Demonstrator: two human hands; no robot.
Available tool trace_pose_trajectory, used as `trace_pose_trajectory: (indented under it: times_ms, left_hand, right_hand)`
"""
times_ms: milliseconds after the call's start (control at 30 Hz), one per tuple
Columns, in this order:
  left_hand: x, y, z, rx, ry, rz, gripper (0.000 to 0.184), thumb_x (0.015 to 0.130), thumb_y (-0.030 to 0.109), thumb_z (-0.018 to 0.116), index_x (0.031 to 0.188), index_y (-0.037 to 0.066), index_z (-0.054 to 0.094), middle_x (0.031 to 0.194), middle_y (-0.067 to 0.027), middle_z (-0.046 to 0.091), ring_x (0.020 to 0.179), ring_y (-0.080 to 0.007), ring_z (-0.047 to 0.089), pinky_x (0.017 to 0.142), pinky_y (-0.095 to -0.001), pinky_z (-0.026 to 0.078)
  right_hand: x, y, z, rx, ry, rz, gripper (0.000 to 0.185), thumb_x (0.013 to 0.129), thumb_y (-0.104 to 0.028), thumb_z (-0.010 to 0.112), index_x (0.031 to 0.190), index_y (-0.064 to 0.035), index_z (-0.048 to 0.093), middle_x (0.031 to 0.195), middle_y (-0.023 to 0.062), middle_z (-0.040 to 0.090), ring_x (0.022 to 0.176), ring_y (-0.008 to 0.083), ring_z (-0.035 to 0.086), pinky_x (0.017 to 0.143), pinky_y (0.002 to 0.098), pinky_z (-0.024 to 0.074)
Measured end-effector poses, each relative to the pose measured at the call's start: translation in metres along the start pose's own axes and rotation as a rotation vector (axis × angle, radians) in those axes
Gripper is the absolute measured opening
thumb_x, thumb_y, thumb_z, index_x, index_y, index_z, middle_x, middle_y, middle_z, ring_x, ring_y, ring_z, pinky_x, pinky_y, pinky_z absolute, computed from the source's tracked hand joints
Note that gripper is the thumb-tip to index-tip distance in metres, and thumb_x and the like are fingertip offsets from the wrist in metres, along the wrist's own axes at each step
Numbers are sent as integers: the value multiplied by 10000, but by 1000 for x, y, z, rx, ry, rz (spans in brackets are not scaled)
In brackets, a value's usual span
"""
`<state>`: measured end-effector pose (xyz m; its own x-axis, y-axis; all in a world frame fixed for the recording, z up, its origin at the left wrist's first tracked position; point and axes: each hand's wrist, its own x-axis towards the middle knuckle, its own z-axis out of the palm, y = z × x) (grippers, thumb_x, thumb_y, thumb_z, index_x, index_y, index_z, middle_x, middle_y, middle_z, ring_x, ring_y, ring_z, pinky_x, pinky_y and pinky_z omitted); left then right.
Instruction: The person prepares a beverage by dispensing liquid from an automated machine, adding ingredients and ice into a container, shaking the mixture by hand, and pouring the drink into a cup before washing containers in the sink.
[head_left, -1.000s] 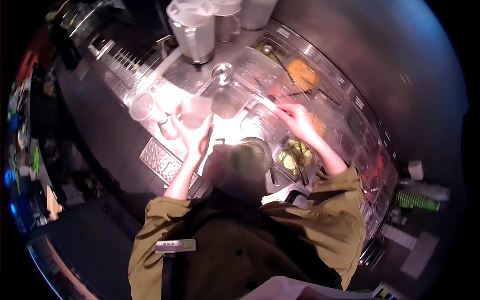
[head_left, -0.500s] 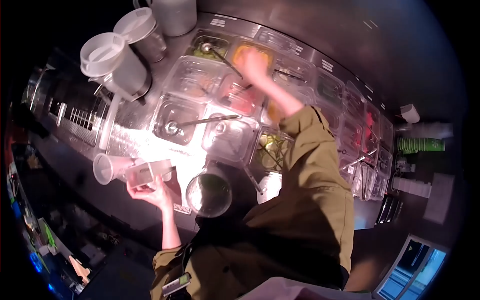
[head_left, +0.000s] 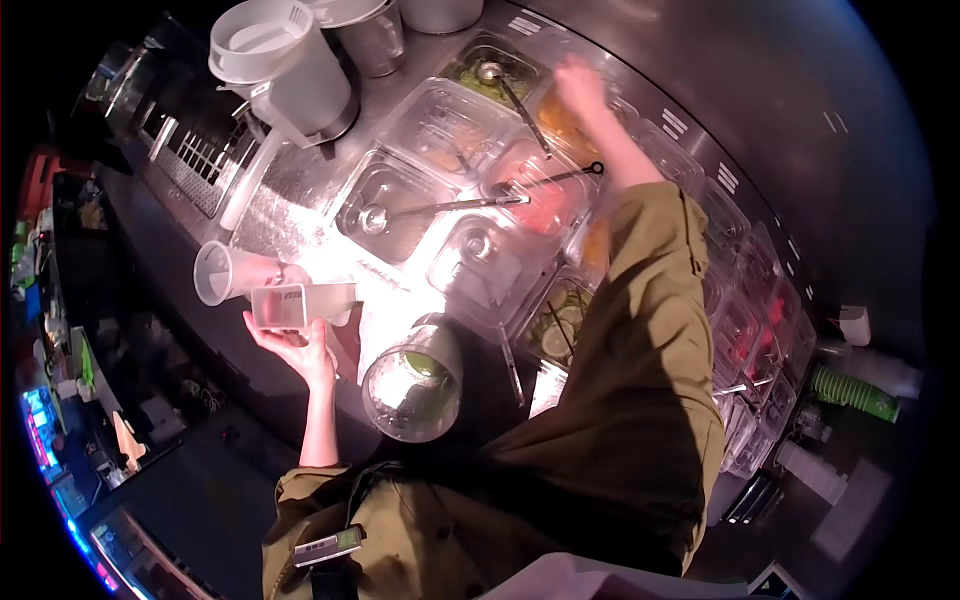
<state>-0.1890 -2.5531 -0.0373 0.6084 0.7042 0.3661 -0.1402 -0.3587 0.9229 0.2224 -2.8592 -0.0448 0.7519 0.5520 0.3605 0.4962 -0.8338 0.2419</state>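
Note:
My left hand (head_left: 297, 350) is closed around a clear square plastic container (head_left: 283, 307) with small dark print on its side. Just beyond it is a clear plastic cup (head_left: 222, 274), its open mouth facing left in view. My right hand (head_left: 580, 88) reaches to the back row, over a clear tub with orange contents (head_left: 560, 122). Motion blurs its fingers; they look curled, and what they hold is hidden. Near the front edge, between my arms, stands a large clear pitcher (head_left: 410, 395) with something green inside.
Several clear lidded tubs fill the counter, including one with green contents (head_left: 478, 78) and one with red contents (head_left: 545, 205). Long-handled ladles (head_left: 455, 207) lie across some. White pitchers (head_left: 285, 75) stand at the back left; stacked green cups (head_left: 850, 393) are at far right.
My head view has shifted, so the counter sits differently in frame. My right hand remains at the orange tub, and my left still holds the square container, now turned slightly.

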Motion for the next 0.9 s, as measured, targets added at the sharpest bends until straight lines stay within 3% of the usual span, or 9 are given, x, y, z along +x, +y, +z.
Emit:
trace_pose_trajectory:
  times_ms: [100, 167, 267, 300, 367, 467, 600, 767, 900]
  left_hand:
    - [2, -2, -6, -48, -24, -71, 1099, 614, 234, 789, 1373, 82, 9, 1353, -149, 176, 1250, -284, 227, 1021, -434, 217]
    - [4, -1, -9, -77, -41, -101, 1107, 607, 212, 788, 1374, 82, 0, 1351, -154, 179, 1255, -285, 220, 1026, -433, 206]
    - [10, -9, -21, -106, -199, -126, 1000, 641, 176, 735, 1371, 88, 57, 1336, -132, 241, 1257, -267, 242, 1028, -400, 212]
    - [11, -12, -25, -71, -262, -126, 927, 672, 138, 699, 1367, 87, 88, 1337, -114, 258, 1268, -253, 244, 1030, -377, 221]
    - [13, -10, -25, -103, -294, -155, 876, 672, 125, 688, 1355, 72, 142, 1336, -98, 264, 1255, -236, 264, 1027, -367, 232]
    - [18, -17, -29, -125, -313, -210, 813, 656, 88, 674, 1336, 73, 227, 1304, -109, 294, 1203, -240, 324, 1003, -386, 279]
    - [24, -13, -31, -166, -369, -279, 820, 698, 41, 645, 1367, 81, 173, 1312, -118, 299, 1207, -231, 331, 963, -353, 352]
    - [23, -11, -38, -213, -393, -304, 798, 726, 41, 636, 1372, 82, 170, 1313, -123, 307, 1192, -236, 355, 948, -348, 374]
    - [21, -5, -44, -228, -388, -288, 761, 726, 37, 640, 1357, 46, 214, 1291, -119, 346, 1143, -203, 404, 900, -291, 406]
  right_hand:
    - [24, -58, 19, 84, 2, 1, 127, 720, -91, 510, 739, -13, 608, 824, 131, 559, 827, 263, 572, 674, 377, 510]
    - [27, -79, 32, 113, -21, -7, 133, 745, -121, 519, 750, -17, 602, 824, 116, 549, 803, 256, 573, 676, 393, 503]
    - [17, -117, -9, 95, 152, -176, 199, 780, -198, 529, 834, -29, 619, 884, 115, 548, 844, 234, 562, 648, 375, 511]
    - [12, -135, -33, 231, -42, -219, 223, 811, -219, 516, 868, -13, 579, 911, 120, 541, 880, 262, 557, 707, 422, 490]
    - [-2, -167, -32, 328, -306, -134, 218, 803, -214, 514, 890, -33, 599, 949, 145, 542, 926, 267, 550, 723, 389, 502]
    - [4, -176, 3, 322, -249, -35, 296, 765, -230, 552, 927, 18, 561, 965, 196, 548, 901, 329, 569, 743, 424, 489]
    - [11, -177, 17, 330, -315, 92, 276, 740, -192, 565, 913, 23, 571, 968, 209, 557, 898, 334, 575, 745, 412, 492]
    - [-9, -213, -56, 448, -263, -236, 254, 689, -202, 592, 809, 21, 580, 922, 196, 568, 847, 314, 582, 755, 409, 483]
    - [-42, -262, -45, 566, -297, -416, 220, 710, -211, 578, 778, -3, 592, 852, 183, 576, 804, 318, 576, 720, 405, 483]
